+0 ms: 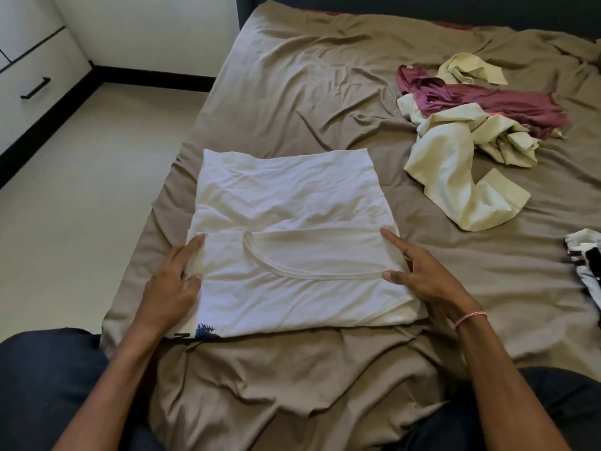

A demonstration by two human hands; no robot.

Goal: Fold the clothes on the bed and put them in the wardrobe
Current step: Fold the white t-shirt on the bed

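A white T-shirt [292,222] lies partly folded on the brown bed sheet [292,92], its collar end turned over toward the middle. My left hand [175,281] holds the shirt's left edge, thumb on top and fingers curled round the fabric. My right hand [422,275] holds the right edge, index finger stretched along it and thumb pressed on the collar seam. A heap of unfolded clothes sits at the right: a pale yellow garment [455,167] and a maroon one [494,102].
A black-and-white striped garment [585,265] shows at the right edge. White drawers with a black handle [35,87] stand at the far left across a pale tiled floor [81,190]. My knees in dark trousers are at the bottom corners.
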